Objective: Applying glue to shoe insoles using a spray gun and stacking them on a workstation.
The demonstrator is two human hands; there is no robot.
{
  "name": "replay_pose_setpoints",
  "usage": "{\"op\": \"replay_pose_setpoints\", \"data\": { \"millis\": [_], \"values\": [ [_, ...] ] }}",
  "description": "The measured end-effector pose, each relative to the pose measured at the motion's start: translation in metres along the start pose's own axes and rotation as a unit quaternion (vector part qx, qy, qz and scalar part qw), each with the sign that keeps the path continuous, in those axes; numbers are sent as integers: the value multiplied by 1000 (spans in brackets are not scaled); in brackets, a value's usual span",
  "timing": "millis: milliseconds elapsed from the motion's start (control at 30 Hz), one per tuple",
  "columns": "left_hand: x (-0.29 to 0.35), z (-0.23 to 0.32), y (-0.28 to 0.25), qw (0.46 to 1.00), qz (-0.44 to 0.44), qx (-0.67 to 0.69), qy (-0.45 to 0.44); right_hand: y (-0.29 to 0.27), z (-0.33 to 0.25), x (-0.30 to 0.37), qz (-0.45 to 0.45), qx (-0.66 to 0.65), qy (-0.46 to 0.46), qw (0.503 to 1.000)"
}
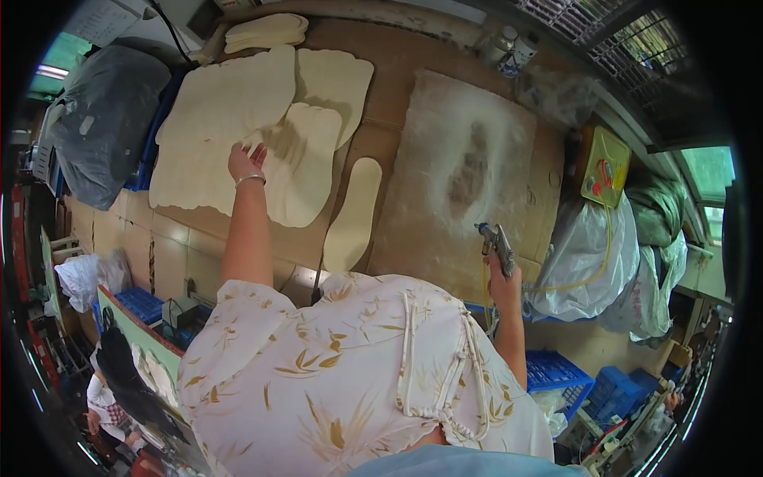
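Observation:
My left hand [247,162], with a bangle on its wrist, is over overlapping rows of cream insoles [214,99]; its fingers are parted at the edge of a layer, and I see nothing gripped in them. Just right of it lies another fanned group of insoles [306,151]. A single insole [354,215] rests apart, near my body. My right hand [505,280] is closed round a metal spray gun [498,245], whose nozzle points left over a cardboard sheet [397,238]. White residue rings a darker oval patch [469,163] on that sheet.
A yellow hose [584,280] runs past plastic bags [588,246] at the right. Behind them stands a yellow can [606,167]. Bottles [509,49] sit at the back, near a small insole stack [266,32]. A dark wrapped bundle [111,119] borders the left; a blue crate [560,378] is below right.

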State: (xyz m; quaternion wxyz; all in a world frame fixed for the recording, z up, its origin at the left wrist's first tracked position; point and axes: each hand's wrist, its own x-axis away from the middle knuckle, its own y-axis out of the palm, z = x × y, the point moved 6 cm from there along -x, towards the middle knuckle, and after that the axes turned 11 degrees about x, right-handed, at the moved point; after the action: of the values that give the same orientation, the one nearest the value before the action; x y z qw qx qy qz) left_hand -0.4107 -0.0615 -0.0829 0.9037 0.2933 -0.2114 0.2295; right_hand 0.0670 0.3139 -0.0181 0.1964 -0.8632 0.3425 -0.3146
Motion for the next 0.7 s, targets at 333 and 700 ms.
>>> {"op": "replay_pose_setpoints", "data": {
  "millis": [333, 700],
  "values": [
    [191, -105, -92, 661, -263, -659, 245, -2, 2, 0, -21, 14, -11, 1000],
    [209, -119, -108, 645, -221, -654, 328, -5, 8, 8, -101, 21, 34, 994]
  ]
}}
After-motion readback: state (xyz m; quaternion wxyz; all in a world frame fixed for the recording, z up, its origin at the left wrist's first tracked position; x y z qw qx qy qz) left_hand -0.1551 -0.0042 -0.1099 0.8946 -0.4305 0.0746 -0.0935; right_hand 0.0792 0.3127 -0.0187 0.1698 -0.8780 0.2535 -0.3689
